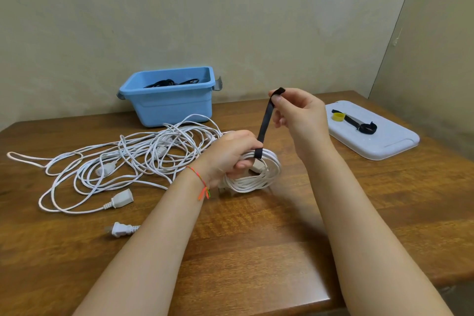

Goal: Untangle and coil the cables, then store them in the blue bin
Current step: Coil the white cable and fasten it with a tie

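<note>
My left hand (pixel 232 155) grips a coiled white cable (pixel 256 177) just above the table's middle. A black strap (pixel 265 123) loops around the coil and runs upward. My right hand (pixel 297 113) pinches the strap's top end and holds it taut. To the left lies a tangle of white extension cables (pixel 133 154) with a socket end (pixel 120 200) and a loose plug (pixel 120 229). The blue bin (pixel 169 105) stands at the back by the wall, with black cables (pixel 170 82) inside.
A white lid (pixel 384 141) lies at the right, carrying black straps (pixel 364 126) and a yellow roll (pixel 338 117). The wooden table's front edge (pixel 256 312) runs close below my forearms. Walls close in behind and to the right.
</note>
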Motion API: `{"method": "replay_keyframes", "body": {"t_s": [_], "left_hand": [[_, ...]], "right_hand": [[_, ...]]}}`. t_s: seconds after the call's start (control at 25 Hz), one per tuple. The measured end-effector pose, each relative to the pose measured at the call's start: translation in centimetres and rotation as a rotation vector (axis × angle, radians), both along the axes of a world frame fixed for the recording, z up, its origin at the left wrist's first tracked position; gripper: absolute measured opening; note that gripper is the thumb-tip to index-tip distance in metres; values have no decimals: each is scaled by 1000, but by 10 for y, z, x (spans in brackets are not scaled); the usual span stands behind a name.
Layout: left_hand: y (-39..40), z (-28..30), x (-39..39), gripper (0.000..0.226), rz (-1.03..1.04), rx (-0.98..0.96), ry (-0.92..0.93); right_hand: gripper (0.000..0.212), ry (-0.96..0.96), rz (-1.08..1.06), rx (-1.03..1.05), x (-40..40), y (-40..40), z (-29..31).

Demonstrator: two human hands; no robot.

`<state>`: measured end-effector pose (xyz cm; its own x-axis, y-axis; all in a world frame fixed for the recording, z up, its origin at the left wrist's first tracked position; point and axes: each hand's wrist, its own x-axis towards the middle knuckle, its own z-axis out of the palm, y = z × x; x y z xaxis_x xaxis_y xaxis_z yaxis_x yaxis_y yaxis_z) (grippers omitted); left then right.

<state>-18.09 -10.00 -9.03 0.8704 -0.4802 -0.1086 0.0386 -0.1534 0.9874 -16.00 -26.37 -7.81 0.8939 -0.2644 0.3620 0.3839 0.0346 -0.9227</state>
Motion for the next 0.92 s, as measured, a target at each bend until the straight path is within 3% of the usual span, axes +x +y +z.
{"method": "replay_keyframes", "body": {"t_s": [0.28,0.48,0.6,0.76,0.92], "left_hand": [[-1,3,-3,24,-76,19,-5],[3,-5,7,11,111,-156,-17],[8,-9,16,6,206,-280,0],[18,-13,28,19,248,-516,217],[17,-13,28,24,242,-555,282]], "right_hand": [[8,-59,-186,-30,-2,6,-1],[21,35,-26,30,-4,14,-1],[9,85,141,-170,-7,15,-2],[8,115,408,-378,-12,15,-2],[15,94,329,-475,-11,20,-5]]}}
